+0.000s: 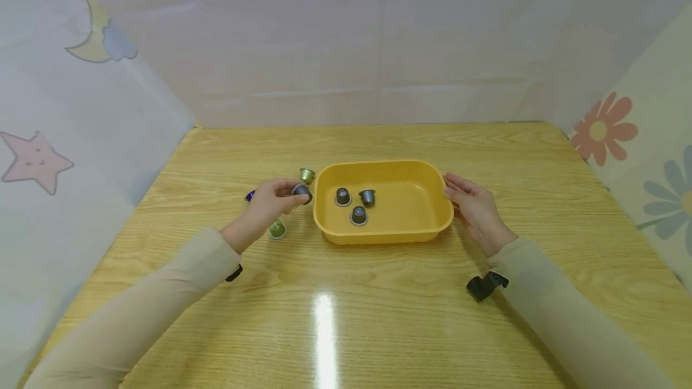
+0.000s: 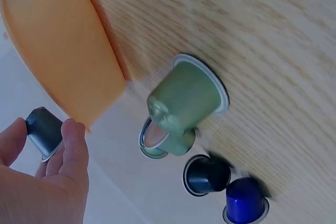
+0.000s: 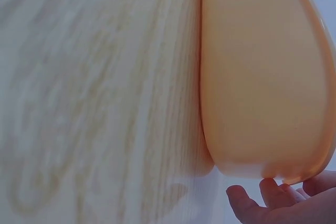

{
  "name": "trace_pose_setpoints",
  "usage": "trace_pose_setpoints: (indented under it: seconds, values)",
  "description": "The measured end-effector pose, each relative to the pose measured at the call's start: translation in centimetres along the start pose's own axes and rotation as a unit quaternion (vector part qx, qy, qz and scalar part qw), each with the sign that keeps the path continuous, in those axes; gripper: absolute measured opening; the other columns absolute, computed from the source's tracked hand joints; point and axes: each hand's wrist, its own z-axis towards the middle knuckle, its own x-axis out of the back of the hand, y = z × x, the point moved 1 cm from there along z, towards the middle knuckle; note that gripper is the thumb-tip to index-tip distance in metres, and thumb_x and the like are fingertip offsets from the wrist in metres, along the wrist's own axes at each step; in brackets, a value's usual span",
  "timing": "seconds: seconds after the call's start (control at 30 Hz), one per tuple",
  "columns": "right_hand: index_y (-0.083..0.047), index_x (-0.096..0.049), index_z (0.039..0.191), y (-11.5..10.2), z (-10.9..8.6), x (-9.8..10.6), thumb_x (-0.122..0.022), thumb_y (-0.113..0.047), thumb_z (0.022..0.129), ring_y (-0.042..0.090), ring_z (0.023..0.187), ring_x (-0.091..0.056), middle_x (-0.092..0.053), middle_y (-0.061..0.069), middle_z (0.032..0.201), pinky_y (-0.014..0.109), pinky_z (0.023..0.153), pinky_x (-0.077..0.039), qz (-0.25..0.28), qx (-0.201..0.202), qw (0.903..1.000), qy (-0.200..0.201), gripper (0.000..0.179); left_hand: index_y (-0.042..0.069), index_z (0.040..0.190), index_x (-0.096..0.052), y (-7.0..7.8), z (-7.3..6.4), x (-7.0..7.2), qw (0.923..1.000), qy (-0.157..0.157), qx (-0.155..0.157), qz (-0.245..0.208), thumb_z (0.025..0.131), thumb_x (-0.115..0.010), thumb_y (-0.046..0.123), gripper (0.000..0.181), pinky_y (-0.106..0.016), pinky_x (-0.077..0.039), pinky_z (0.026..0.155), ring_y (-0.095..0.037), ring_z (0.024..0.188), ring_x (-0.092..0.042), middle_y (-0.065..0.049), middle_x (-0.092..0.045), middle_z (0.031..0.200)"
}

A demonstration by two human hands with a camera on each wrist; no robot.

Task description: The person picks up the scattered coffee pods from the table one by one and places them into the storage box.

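Observation:
My left hand pinches a dark grey coffee capsule between thumb and fingers, just off the left rim of a yellow plastic tray. The left wrist view shows the held capsule raised beside the tray's outer wall. Inside the tray, towards its left, sit three dark grey capsules, one of them tipped over. At the opposite end, my right hand grips the tray's rim, its thumb at the edge and fingers against the outside wall.
Left of the tray on the wooden table are a green capsule, a paler green one and a purple-blue one partly hidden by the left hand. Another dark capsule appears beside the blue one. A fabric backdrop stands behind.

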Motion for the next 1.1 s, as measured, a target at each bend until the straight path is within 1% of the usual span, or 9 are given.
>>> trace_pose_setpoints:
  seconds: [0.17, 0.3, 0.4, 0.53, 0.63, 0.77, 0.9, 1.0, 1.1]
  values:
    - [-0.010, -0.030, 0.153, -0.1, 0.0, 0.0, -0.048, -0.011, 0.103, 0.016, 0.137, -0.038, -0.029, 0.007, 0.156, 0.014, 0.083, -0.050, 0.004, 0.001, 1.0000, 0.002, 0.053, 0.000, 0.135, -0.055, 0.2, -0.1, -0.9, 0.9998, 0.008, -0.018, -0.006, 0.096, -0.065, 0.015, 0.043, -0.045, -0.048, 0.094, -0.028, 0.113, -0.057, -0.017, -0.061, 0.127]
    - [-0.010, -0.031, 0.152, -0.1, 0.0, 0.0, -0.049, -0.011, 0.103, 0.015, 0.136, -0.039, -0.030, 0.007, 0.156, 0.015, 0.085, -0.050, 0.005, 0.000, 1.0000, 0.005, 0.053, -0.001, 0.132, -0.057, 0.4, -0.2, -1.7, 0.9993, 0.006, -0.032, -0.017, 0.095, -0.065, 0.015, 0.041, -0.043, -0.048, 0.092, -0.026, 0.109, -0.058, -0.016, -0.063, 0.123]
    - [-0.010, -0.032, 0.152, -0.1, 0.0, 0.0, -0.049, -0.011, 0.103, 0.015, 0.137, -0.039, -0.031, 0.007, 0.156, 0.016, 0.087, -0.050, 0.006, 0.000, 1.0000, 0.005, 0.053, -0.001, 0.130, -0.059, 0.5, -0.4, -2.1, 0.9990, 0.018, -0.033, -0.023, 0.095, -0.065, 0.014, 0.039, -0.042, -0.048, 0.091, -0.023, 0.106, -0.058, -0.015, -0.064, 0.121]
    - [-0.010, -0.031, 0.152, 0.0, 0.0, 0.1, -0.049, -0.011, 0.103, 0.017, 0.138, -0.037, -0.030, 0.007, 0.156, 0.016, 0.088, -0.049, 0.009, 0.002, 1.0000, 0.001, 0.053, 0.001, 0.131, -0.059, 0.9, -0.6, -2.2, 0.9986, 0.032, -0.033, -0.027, 0.095, -0.066, 0.015, 0.040, -0.040, -0.048, 0.092, -0.025, 0.110, -0.058, -0.016, -0.063, 0.122]
    - [-0.010, -0.031, 0.152, -0.1, 0.1, 0.1, -0.049, -0.011, 0.102, 0.017, 0.138, -0.037, -0.030, 0.007, 0.156, 0.015, 0.087, -0.049, 0.011, 0.002, 0.9999, 0.000, 0.053, 0.002, 0.134, -0.056, 1.2, -0.5, -2.2, 0.9987, 0.021, -0.031, -0.033, 0.095, -0.066, 0.017, 0.044, -0.042, -0.047, 0.097, -0.027, 0.115, -0.056, -0.015, -0.061, 0.126]
    - [-0.010, -0.031, 0.152, -0.1, 0.1, 0.1, -0.050, -0.012, 0.102, 0.016, 0.138, -0.037, -0.030, 0.007, 0.156, 0.015, 0.086, -0.050, 0.010, 0.000, 0.9999, 0.001, 0.054, 0.001, 0.134, -0.056, 1.7, -0.5, -2.6, 0.9988, 0.004, -0.036, -0.032, 0.095, -0.066, 0.017, 0.044, -0.046, -0.046, 0.098, -0.026, 0.113, -0.057, -0.015, -0.062, 0.124]
    - [-0.010, -0.030, 0.153, 0.0, 0.2, 0.1, -0.049, -0.011, 0.103, 0.017, 0.138, -0.037, -0.030, 0.007, 0.156, 0.014, 0.084, -0.050, 0.008, -0.001, 1.0000, 0.002, 0.053, 0.001, 0.130, -0.059, 2.1, -0.4, -3.3, 0.9988, 0.003, -0.037, -0.033, 0.094, -0.067, 0.013, 0.039, -0.038, -0.051, 0.088, -0.025, 0.104, -0.059, -0.014, -0.065, 0.118]
    - [-0.009, -0.030, 0.153, 0.0, 0.2, 0.2, -0.048, -0.011, 0.103, 0.018, 0.138, -0.037, -0.030, 0.007, 0.156, 0.013, 0.083, -0.050, 0.004, -0.002, 1.0000, 0.001, 0.053, 0.000, 0.128, -0.060, 2.2, -0.3, -3.8, 0.9988, -0.002, -0.035, -0.034, 0.093, -0.067, 0.012, 0.038, -0.032, -0.051, 0.080, -0.024, 0.100, -0.060, -0.013, -0.066, 0.115]
    - [-0.010, -0.031, 0.153, 0.1, 0.1, 0.2, -0.048, -0.011, 0.103, 0.018, 0.138, -0.037, -0.030, 0.007, 0.156, 0.013, 0.083, -0.050, 0.004, -0.003, 1.0000, 0.002, 0.053, 0.000, 0.128, -0.059, 2.3, -0.2, -4.2, 0.9988, -0.014, -0.034, -0.033, 0.093, -0.067, 0.011, 0.038, -0.035, -0.051, 0.083, -0.025, 0.101, -0.059, -0.014, -0.065, 0.116]
